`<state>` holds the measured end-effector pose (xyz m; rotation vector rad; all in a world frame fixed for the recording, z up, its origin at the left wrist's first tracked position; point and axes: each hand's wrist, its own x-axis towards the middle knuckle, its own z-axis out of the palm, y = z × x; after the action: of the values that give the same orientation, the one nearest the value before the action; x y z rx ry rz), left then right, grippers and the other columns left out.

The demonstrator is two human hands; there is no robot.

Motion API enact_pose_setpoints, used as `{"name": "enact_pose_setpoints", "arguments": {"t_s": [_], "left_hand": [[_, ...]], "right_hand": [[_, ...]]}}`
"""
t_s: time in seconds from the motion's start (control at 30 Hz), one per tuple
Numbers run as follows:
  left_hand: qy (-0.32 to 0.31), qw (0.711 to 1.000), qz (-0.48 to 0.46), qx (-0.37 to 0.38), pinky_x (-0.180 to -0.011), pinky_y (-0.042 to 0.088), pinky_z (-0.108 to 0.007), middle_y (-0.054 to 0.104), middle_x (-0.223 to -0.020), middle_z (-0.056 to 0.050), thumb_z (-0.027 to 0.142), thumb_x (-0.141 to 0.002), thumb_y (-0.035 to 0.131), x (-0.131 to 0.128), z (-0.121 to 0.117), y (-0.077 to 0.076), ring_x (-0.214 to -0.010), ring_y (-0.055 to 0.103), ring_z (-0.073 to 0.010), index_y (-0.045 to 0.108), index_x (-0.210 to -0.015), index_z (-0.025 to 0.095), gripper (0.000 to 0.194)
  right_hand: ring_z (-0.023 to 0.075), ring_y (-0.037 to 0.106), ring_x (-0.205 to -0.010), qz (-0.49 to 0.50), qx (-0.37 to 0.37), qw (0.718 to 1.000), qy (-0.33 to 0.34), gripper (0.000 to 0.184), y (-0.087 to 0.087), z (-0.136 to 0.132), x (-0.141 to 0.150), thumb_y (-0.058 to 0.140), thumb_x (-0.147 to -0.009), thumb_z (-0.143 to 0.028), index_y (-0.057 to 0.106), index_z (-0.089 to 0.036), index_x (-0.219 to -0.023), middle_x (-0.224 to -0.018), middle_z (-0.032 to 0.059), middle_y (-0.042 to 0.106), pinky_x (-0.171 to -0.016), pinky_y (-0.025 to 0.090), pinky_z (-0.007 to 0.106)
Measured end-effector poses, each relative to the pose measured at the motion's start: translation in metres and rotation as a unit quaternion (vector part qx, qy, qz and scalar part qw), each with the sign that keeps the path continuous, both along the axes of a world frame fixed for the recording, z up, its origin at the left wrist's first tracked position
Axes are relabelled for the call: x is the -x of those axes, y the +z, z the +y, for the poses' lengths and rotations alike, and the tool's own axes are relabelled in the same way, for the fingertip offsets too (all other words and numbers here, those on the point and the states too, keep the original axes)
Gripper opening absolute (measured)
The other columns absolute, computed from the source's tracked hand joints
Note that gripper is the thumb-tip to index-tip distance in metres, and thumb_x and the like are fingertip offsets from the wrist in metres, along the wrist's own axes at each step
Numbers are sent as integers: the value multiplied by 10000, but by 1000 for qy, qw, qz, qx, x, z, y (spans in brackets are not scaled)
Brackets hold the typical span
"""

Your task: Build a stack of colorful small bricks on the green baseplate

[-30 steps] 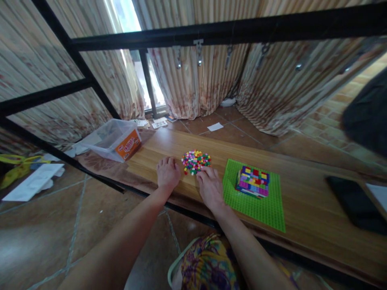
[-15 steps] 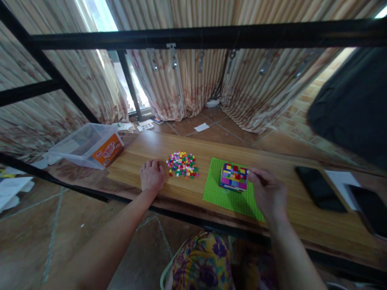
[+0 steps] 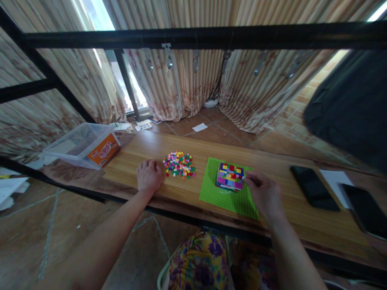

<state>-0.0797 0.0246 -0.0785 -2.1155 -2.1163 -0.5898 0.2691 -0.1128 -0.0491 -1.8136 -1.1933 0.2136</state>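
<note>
2 bare hands work at the wooden table (image 3: 181, 191). The right hand (image 3: 267, 195) has a small pale brick (image 3: 244, 177) clamped between thumb and fingertips, beside the multicoloured block (image 3: 230, 176) on the green baseplate (image 3: 211, 195). The left hand (image 3: 149, 176) rests near the brick pile (image 3: 179, 164), fingers curled; whether they grip anything, one cannot tell.
</note>
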Motion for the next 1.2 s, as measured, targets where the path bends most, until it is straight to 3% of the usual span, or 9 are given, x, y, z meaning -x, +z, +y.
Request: {"name": "enact_pose_setpoints", "arguments": {"t_s": [0.4, 0.63, 0.93, 1.2], "left_hand": [[6, 1000, 0, 6, -1000, 444, -466, 660, -1237, -161, 277, -924, 428, -2, -1, 1, -1166, 561, -336, 664, -1179, 141, 374], [10, 1000, 4, 8, -986, 446, -454, 667, -1217, -154, 274, -925, 429, -2, -1, 1, -1152, 567, -332, 674, -1164, 148, 365], [10, 1000, -5, 12, -991, 441, -458, 660, -1241, -160, 281, -934, 418, -3, -2, 2, -1168, 560, -333, 661, -1207, 130, 395], [5, 1000, -10, 12, -997, 436, -458, 662, -1227, -158, 268, -930, 420, -3, -3, 2, -1166, 560, -328, 661, -1205, 135, 389]], "right_hand": [[253, 742, -806, 35, -6, 999, -10, 317, -11, 4, -1, 664, -771, -409, 738, -176, -972, -884, 102, 783, -819, 578, 430], [243, 741, -796, 86, -18, 996, -16, 352, -18, 4, -10, 675, -769, -422, 739, -164, -1000, -884, 103, 783, -777, 584, 401], [190, 682, -605, 216, -28, 975, -41, 417, -19, 13, 0, 683, -763, -530, 760, -140, -886, -721, 68, 753, -598, 559, 307], [165, 678, -643, 277, -45, 956, -81, 367, -28, 21, 12, 752, -673, -453, 793, -145, -870, -775, 45, 772, -624, 540, 275]]}}
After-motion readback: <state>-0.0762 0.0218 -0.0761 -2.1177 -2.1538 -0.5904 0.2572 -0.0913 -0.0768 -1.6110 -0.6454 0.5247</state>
